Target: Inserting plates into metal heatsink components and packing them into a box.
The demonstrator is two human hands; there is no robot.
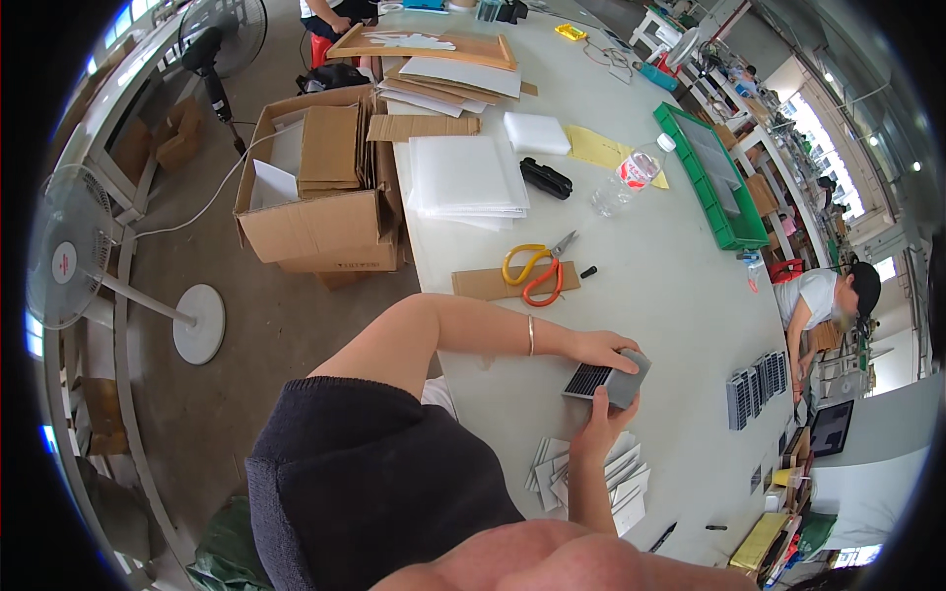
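Both my hands are around a small grey block with a black gridded side, held low over the white table or resting on it; I cannot tell which. My left hand, with a bracelet on its wrist, lies over the block's far side with fingers closed on it. From the near side my right hand grips it, thumb up against the grey face. Just beside the right forearm lies a loose pile of thin, pale flat pieces. Orange-and-yellow-handled scissors rest on a cardboard strip beyond my left hand.
Farther off are a plastic bottle, a black case, white sheets and a green tray. Rows of dark gridded pieces stand at right, near another person. An open carton and fans are left of the table.
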